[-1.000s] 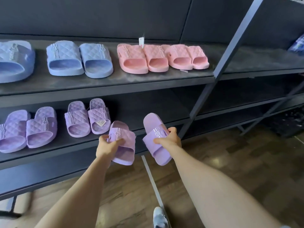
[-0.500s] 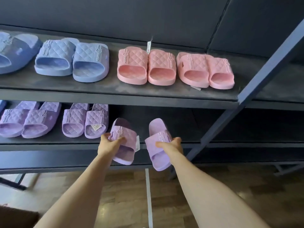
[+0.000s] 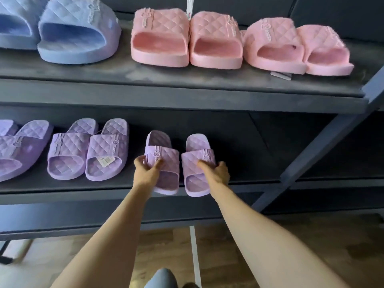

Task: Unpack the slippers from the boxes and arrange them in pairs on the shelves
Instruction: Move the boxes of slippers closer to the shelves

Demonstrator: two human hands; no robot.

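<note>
Two lilac quilted slippers sit side by side at the front of the lower shelf (image 3: 239,183). My left hand (image 3: 145,171) grips the strap of the left slipper (image 3: 164,163), thumb on top. My right hand (image 3: 216,173) grips the strap of the right slipper (image 3: 197,163) from its outer side. Both toes overhang the shelf's front edge a little. To the left stand a finished lilac pair (image 3: 87,150) with a paper tag and part of another lilac pair (image 3: 18,146).
The upper shelf (image 3: 187,88) carries two pink pairs (image 3: 187,38) (image 3: 297,46) and blue slippers (image 3: 79,32) at the left. A slanted metal post (image 3: 324,150) crosses at the right, with bare lower shelf in front of it. Wooden floor with a white line lies below.
Both hands have carried the two lilac slippers forward from in front of the rack onto the lower shelf, and brought them closer together. The camera has moved much nearer to the shelves.
</note>
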